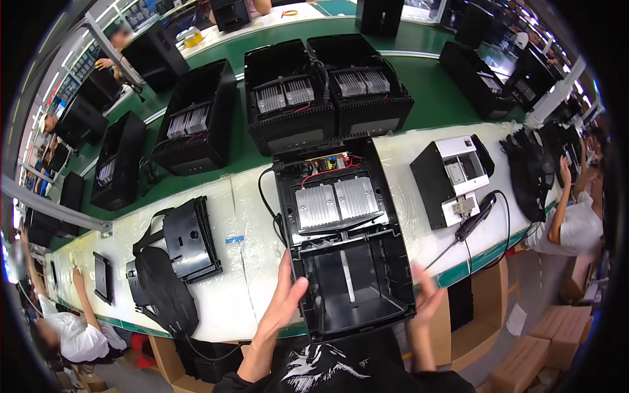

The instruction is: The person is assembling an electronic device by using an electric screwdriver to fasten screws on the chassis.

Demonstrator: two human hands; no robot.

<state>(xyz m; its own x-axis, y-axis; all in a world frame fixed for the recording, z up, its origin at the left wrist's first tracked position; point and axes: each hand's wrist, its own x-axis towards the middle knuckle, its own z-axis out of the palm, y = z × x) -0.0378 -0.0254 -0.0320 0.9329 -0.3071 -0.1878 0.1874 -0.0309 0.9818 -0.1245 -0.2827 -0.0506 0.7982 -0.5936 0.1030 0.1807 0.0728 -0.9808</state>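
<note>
An open black plastic housing (344,262) lies on the white bench in front of me, with two silver heat sinks (337,204) and red and black wires (321,171) in its far half. My left hand (286,295) rests flat against the housing's left near edge, fingers spread. On the right near side, my right hand (426,296) is open and close to the housing wall; whether it touches is unclear. Neither hand grips anything.
A green conveyor (432,85) behind the bench carries several similar black housings. A stack of black covers (190,239) lies left. A black-and-white box (452,177) and an electric screwdriver (475,219) lie right. Other people work at both sides.
</note>
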